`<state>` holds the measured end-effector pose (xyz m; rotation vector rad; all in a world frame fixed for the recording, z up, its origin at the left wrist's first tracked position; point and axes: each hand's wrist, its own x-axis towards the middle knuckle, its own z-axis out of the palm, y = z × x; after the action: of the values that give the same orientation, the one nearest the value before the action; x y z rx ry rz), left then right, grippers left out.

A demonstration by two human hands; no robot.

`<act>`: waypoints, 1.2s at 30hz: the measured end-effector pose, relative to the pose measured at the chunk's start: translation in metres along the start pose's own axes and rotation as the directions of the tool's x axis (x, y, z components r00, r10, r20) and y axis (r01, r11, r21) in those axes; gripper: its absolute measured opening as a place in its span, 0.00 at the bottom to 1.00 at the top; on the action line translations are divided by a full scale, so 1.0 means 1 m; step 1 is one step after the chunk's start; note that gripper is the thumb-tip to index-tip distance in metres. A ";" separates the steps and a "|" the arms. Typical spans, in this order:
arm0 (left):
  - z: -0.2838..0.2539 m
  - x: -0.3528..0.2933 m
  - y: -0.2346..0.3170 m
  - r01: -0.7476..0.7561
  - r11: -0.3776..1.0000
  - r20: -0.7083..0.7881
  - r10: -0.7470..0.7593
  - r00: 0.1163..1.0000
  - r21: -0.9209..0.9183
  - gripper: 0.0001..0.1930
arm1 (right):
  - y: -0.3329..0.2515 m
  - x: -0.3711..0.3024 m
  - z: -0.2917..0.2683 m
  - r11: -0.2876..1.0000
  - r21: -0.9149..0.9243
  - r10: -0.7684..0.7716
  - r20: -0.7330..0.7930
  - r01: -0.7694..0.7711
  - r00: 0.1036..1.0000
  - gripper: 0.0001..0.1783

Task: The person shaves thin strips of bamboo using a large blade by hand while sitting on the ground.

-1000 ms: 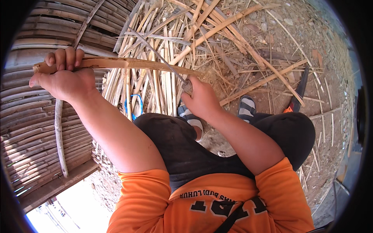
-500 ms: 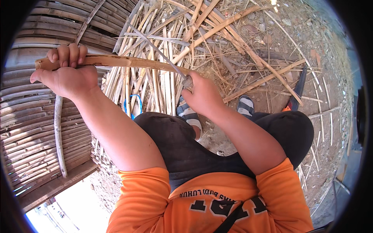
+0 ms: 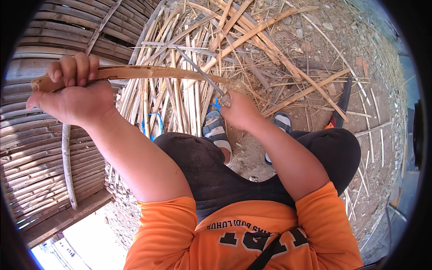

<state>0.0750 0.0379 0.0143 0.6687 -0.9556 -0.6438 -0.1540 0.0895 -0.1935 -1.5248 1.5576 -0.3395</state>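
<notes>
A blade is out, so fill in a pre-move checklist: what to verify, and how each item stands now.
1. Left grip closed on the long strip: ok, near its left end.
2. Right grip closed on the knife: ok, at the handle end.
3. Left grip clear of the knife: ok, well apart.
4. Knife touching the long strip: cannot tell; they cross in view.
5. Saw out of the way: ok, off to the right.
6. Footing free of loose strips: not ok, some beside the left sandal.

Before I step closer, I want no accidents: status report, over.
Left hand gripping split bamboo piece near one end. Right hand holding knife, blade crossing it in view. Loose bamboo strips ahead, handsaw to right.
</notes>
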 end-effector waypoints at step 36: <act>0.025 -0.008 -0.022 0.070 0.989 0.310 -0.028 0.950 -0.127 0.42 | 0.068 0.026 0.035 0.987 -0.067 0.141 -0.083 -0.147 0.987 0.21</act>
<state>0.0455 0.0249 0.0039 0.4788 -1.1738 -0.8674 -0.1686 0.0931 -0.2732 -1.4593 1.7481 -0.2647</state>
